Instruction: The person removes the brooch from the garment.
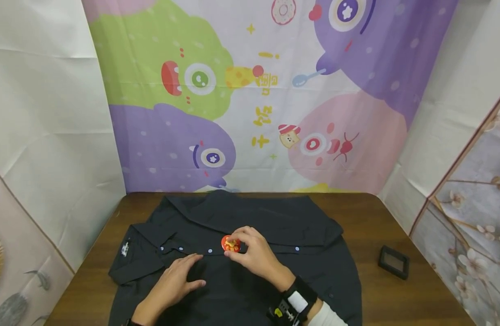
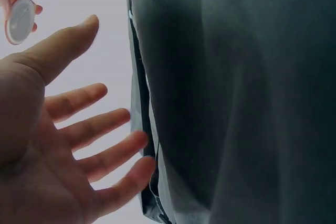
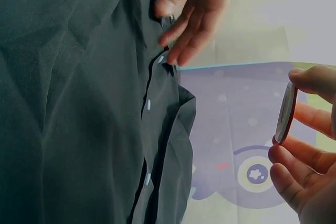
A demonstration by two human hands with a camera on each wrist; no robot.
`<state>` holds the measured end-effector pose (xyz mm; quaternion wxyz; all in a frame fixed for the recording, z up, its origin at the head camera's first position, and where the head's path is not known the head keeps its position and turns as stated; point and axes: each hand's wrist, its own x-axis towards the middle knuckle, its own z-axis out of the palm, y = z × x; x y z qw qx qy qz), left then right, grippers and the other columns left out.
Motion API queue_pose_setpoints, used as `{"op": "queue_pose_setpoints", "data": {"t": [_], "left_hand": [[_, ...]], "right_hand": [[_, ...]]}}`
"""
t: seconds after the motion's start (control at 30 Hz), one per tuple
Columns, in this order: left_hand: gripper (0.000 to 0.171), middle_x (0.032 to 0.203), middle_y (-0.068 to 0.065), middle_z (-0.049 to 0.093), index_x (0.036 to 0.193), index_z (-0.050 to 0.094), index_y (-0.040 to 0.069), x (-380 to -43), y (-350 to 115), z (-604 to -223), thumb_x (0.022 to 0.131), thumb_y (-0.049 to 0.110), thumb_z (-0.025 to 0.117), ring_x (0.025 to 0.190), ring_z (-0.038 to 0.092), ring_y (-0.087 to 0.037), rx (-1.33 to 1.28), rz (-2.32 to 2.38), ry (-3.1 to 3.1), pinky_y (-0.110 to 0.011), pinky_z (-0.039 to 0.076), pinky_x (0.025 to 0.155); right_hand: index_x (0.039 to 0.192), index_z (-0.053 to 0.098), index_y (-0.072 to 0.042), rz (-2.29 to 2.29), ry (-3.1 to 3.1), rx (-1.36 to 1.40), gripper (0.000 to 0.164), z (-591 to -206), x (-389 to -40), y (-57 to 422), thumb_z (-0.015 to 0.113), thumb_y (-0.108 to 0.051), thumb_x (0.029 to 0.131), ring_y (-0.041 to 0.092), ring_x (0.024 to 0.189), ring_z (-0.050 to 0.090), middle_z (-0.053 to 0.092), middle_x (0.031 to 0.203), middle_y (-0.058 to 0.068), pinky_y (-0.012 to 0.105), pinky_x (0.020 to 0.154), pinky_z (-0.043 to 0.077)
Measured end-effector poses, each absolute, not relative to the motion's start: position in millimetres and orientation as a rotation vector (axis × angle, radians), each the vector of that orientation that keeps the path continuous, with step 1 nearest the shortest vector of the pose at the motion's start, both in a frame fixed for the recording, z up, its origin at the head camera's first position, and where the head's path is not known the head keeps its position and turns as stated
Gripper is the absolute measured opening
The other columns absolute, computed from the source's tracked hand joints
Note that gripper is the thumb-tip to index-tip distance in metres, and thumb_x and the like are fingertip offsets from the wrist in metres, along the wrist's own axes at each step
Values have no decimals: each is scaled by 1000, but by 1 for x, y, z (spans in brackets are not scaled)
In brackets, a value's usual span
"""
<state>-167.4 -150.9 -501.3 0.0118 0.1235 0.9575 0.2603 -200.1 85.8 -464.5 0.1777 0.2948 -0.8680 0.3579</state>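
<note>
My right hand (image 1: 254, 253) pinches a round red badge (image 1: 229, 244) with a yellow figure on its face, between thumb and fingers. In the right wrist view the badge (image 3: 286, 113) is edge-on, held apart from the cloth. Its smooth pale back (image 2: 22, 19) faces the left wrist camera. Below it a dark button-up shirt (image 1: 274, 285) is spread out, with a row of small pale buttons (image 1: 210, 251) running across it. My left hand (image 1: 172, 280) hovers over the shirt's left part, fingers spread and holding nothing.
The shirt lies on a brown wooden table (image 1: 376, 299). Near the right side of the table is a small black frame-like box (image 1: 393, 261). A cartoon-printed cloth (image 1: 258, 172) hangs behind the table's far edge, with pale sheets (image 1: 50, 99) at the sides.
</note>
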Motion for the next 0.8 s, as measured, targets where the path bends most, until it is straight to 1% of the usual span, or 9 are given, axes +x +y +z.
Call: {"op": "queue_pose_setpoints", "data": {"t": [0.1, 0.23, 0.4, 0.47, 0.63, 0.8], "left_hand": [[63, 132, -13, 61, 128, 60, 10, -168, -152, -503, 74, 32, 84, 119, 55, -36, 380, 793, 2973, -56, 45, 98], [62, 131, -14, 61, 125, 62, 9, -168, -152, -504, 72, 32, 85, 119, 55, -37, 392, 779, 2976, -56, 45, 98], [61, 127, -13, 63, 121, 63, 8, -167, -153, -506, 69, 28, 87, 115, 57, -35, 423, 797, 2976, -53, 45, 98], [60, 126, -12, 64, 120, 63, 7, -167, -153, -507, 69, 27, 87, 114, 57, -34, 424, 798, 2969, -52, 45, 99], [59, 128, -11, 63, 120, 64, 9, -167, -155, -507, 69, 27, 87, 116, 56, -36, 402, 778, 2960, -55, 45, 98], [58, 128, -10, 63, 120, 64, 10, -167, -155, -507, 69, 27, 87, 117, 55, -36, 389, 769, 2947, -57, 45, 96]], "right_hand": [[99, 73, -15, 1003, -2453, 840, 27, -463, -201, 86, 84, -22, 76, 12, 92, 57, 66, 103, -1, 22, 73, 49], [99, 73, -15, 1002, -2451, 833, 26, -462, -202, 87, 84, -22, 76, 12, 91, 57, 66, 103, -1, 21, 71, 48], [99, 73, -15, 1017, -2451, 818, 26, -459, -203, 89, 84, -22, 76, 13, 89, 57, 65, 102, -2, 26, 70, 51], [99, 73, -15, 1019, -2453, 810, 26, -458, -203, 90, 84, -23, 76, 13, 89, 57, 65, 102, -2, 27, 70, 51], [99, 73, -16, 1019, -2469, 793, 27, -457, -203, 94, 84, -24, 76, 12, 88, 57, 65, 102, -2, 24, 68, 50], [99, 73, -16, 1018, -2476, 784, 27, -457, -203, 96, 84, -25, 76, 12, 89, 58, 66, 102, -2, 28, 69, 52]]}}
